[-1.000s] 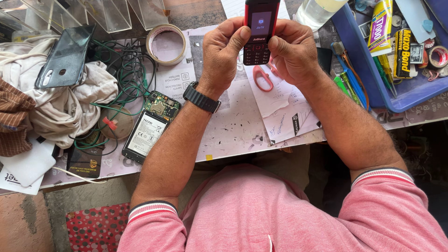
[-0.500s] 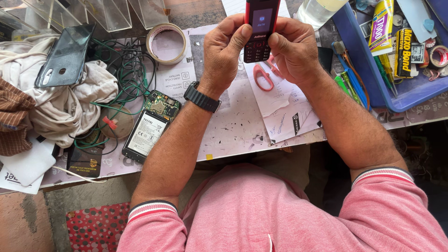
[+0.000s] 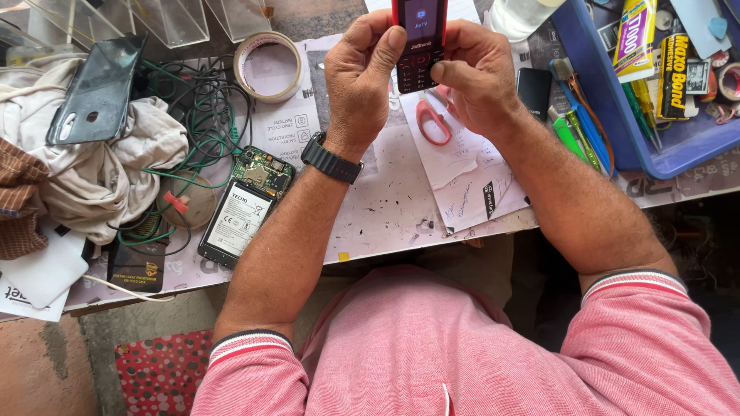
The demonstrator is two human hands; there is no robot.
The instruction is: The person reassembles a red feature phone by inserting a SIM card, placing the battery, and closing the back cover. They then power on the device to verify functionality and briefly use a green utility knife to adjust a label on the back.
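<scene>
Paper-covered worktable (image 3: 385,208), blue parts tray (image 3: 617,115) at 2 o'clock, opened smartphone (image 3: 245,206) at 9. Left hand (image 3: 362,77) and right hand (image 3: 478,73) both clasp a red keypad phone (image 3: 420,38) at 12 (screen lit), thumbs on keys. Risk: only fingertip hold, so a hard press could drop it onto the red-handled scissors (image 3: 433,123).

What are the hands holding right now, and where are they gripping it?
Both hands hold a red keypad phone upright. The left hand and right hand grip its lower half by the sides, thumbs on the keypad, screen lit above.
</scene>
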